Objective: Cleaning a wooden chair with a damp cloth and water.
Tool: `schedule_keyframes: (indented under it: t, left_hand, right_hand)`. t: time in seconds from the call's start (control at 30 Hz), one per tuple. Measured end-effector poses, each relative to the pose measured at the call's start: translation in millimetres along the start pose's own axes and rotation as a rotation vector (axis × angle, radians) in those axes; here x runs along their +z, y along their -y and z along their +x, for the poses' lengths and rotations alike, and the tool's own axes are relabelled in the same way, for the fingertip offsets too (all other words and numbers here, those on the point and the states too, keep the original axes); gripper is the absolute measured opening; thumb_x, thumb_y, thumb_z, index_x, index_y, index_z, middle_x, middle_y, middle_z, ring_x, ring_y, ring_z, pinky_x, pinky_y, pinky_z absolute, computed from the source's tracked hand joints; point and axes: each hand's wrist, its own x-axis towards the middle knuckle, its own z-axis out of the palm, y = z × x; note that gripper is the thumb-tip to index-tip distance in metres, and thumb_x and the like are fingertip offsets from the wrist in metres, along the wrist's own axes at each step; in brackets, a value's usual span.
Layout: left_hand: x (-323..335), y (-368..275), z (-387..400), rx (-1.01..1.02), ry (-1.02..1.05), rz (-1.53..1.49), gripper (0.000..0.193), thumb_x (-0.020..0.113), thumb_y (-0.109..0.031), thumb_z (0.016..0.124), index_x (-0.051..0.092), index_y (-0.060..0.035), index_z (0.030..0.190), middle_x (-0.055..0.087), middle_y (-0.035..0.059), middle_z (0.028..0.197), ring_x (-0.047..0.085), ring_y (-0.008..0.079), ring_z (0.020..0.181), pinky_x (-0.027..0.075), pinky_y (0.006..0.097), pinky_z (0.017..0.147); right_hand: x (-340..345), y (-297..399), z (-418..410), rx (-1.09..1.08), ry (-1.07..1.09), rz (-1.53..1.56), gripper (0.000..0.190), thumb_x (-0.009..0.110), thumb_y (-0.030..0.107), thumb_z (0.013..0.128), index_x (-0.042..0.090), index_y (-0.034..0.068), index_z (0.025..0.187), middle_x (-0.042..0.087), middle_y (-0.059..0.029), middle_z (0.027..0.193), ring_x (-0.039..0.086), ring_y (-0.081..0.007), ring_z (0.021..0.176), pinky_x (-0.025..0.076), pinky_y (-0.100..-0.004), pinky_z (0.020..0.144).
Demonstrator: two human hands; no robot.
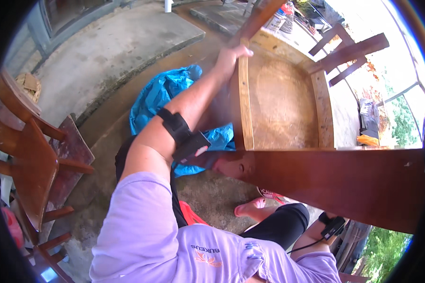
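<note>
A brown wooden chair or stool is tipped over in front of me, and the underside of its seat, edged by pale wooden rails, faces my way. My left hand reaches up and grips the frame where a leg meets a rail; the hand is slightly blurred. Across my right side runs a broad, dark brown wooden part of the same piece, close to the camera. It hides my right hand, so only the forearm with a black strapped device shows. A crumpled blue plastic sheet lies beneath my left arm.
More brown wooden chairs are stacked at the left. A raised concrete slab edges the wet floor ahead. My foot in a pink sandal is below the chair. Something red is beside my thigh. Greenery shows outside at right.
</note>
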Motion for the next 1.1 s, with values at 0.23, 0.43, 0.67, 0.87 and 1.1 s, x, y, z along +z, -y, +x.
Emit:
schedule_keyframes:
  t: [0.23, 0.43, 0.67, 0.87, 1.1]
  left_hand:
    - [-10, 47, 23, -0.132, 0.01, 0.055, 0.041, 0.065, -0.031, 0.072, 0.064, 0.0052, 0.092, 0.066, 0.0138, 0.083, 0.063, 0.0213, 0.07, 0.048, 0.0316, 0.071]
    - [-19, 64, 49, -0.142, 0.07, 0.08, 0.045, 0.061, -0.038, 0.082, 0.063, 0.0032, 0.102, 0.066, 0.0139, 0.093, 0.064, 0.0214, 0.08, 0.049, 0.0338, 0.076]
    - [-5, 14, -21, -0.179, 0.234, 0.399, 0.052, 0.06, -0.042, 0.083, 0.057, -0.0058, 0.12, 0.062, 0.0055, 0.103, 0.059, 0.0131, 0.089, 0.045, 0.0298, 0.079]
    - [-27, 6, -75, -0.578, 0.186, 0.677, 0.064, 0.059, -0.056, 0.078, 0.058, -0.0088, 0.122, 0.061, 0.0099, 0.103, 0.057, 0.0219, 0.086, 0.043, 0.0396, 0.078]
    - [-24, 19, -140, -0.761, 0.136, 0.53, 0.068, 0.047, -0.065, 0.085, 0.054, -0.0105, 0.125, 0.065, 0.0151, 0.103, 0.058, 0.0246, 0.095, 0.041, 0.0385, 0.085]
  right_hand:
    - [-9, -42, -4, 0.011, -0.109, 0.001, 0.019, 0.066, 0.004, 0.074, 0.061, -0.004, 0.091, 0.061, -0.0124, 0.082, 0.061, -0.0236, 0.079, 0.05, -0.0367, 0.077]
    - [-25, -39, -8, -0.017, -0.178, 0.005, 0.017, 0.067, 0.004, 0.074, 0.061, -0.004, 0.089, 0.061, -0.0124, 0.082, 0.061, -0.0233, 0.078, 0.051, -0.0362, 0.076]
    - [-22, -47, -20, 0.09, -0.361, 0.043, 0.016, 0.071, 0.0, 0.067, 0.061, -0.004, 0.08, 0.061, -0.0111, 0.072, 0.061, -0.023, 0.067, 0.052, -0.0333, 0.066]
    - [-38, -48, -53, 0.088, -0.45, 0.045, 0.019, 0.073, -0.003, 0.065, 0.06, -0.003, 0.079, 0.06, -0.0095, 0.074, 0.061, -0.0216, 0.067, 0.051, -0.0322, 0.063]
    - [-59, -52, -62, 0.078, -0.454, 0.068, 0.019, 0.073, -0.003, 0.064, 0.059, 0.0, 0.076, 0.058, -0.0078, 0.07, 0.059, -0.0211, 0.064, 0.05, -0.0318, 0.061]
